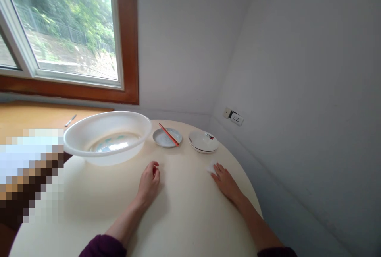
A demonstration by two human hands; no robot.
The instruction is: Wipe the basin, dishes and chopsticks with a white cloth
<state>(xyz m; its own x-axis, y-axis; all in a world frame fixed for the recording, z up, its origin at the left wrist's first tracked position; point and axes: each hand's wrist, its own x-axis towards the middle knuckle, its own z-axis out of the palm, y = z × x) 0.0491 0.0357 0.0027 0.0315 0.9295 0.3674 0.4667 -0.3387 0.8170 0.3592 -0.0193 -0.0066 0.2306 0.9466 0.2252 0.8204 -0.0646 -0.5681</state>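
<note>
My right hand point(226, 182) lies on the right side of the round cream table point(184, 217), its fingers over a crumpled white tissue point(212, 167) pressed to the tabletop. Most of the tissue is hidden under the fingers. Further left, my left hand point(149, 181) rests on the table with fingers loosely curled; nothing shows in it. Beyond the hands stand a grey plate point(162, 139) with red chopsticks point(169, 134) laid across it, and a white dish point(203, 141) with a red flower motif, which appears stacked on another.
A large translucent plastic basin point(107, 155) holding some liquid stands at the table's left. Behind it, a wooden surface point(35, 116) bears a small metal utensil point(70, 120). A wall with a socket point(237, 119) borders the right side; a window point(68, 26) is at the upper left.
</note>
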